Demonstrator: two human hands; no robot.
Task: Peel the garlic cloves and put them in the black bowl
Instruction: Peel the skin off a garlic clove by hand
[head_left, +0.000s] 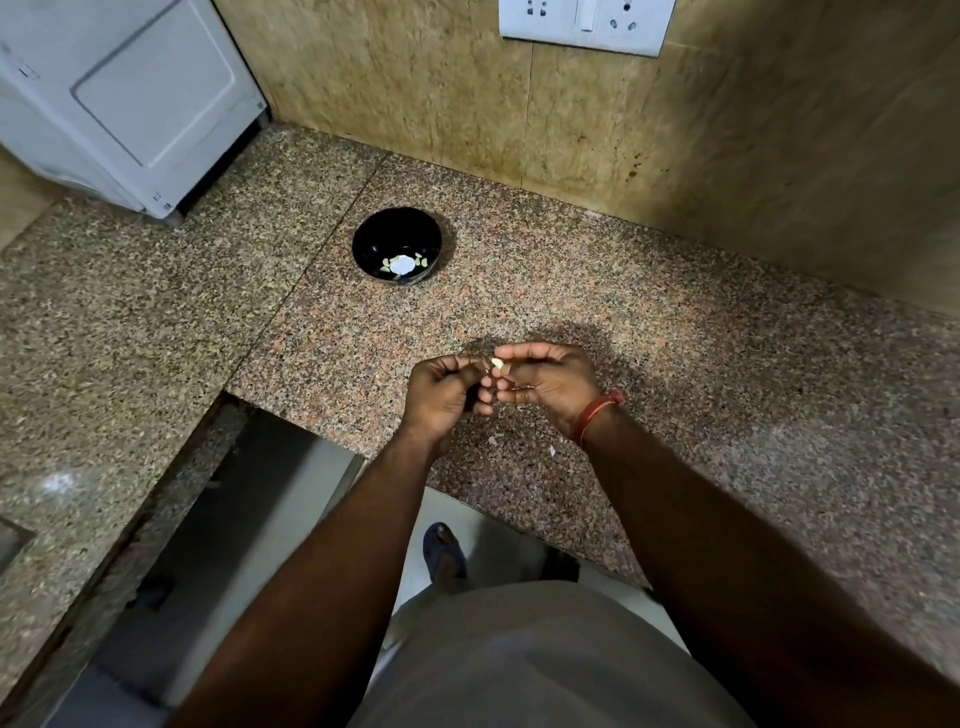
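— Where was the garlic clove (497, 364) when you looked?

— I saw it up between my two hands, over the stone counter (675, 364). It was a small pale bit. My right hand (550, 379) pinched it at the fingertips, with the other fingers curled in.

— And the other hand?

— My left hand (439, 395) was right beside it, touching the right one. Its fingers were curled up tight near the clove. I could not tell if they held any of it.

— Where was the black bowl (397, 245)?

— It sat on the counter, past my hands and a bit to the left, well apart from them. Some pale pieces lay at its bottom.

— Anything else?

— A few small scraps of skin (493, 440) lay on the counter, just under my hands. I had a red band (597, 413) on my right wrist. A white box (124, 98) stood in the far left corner.
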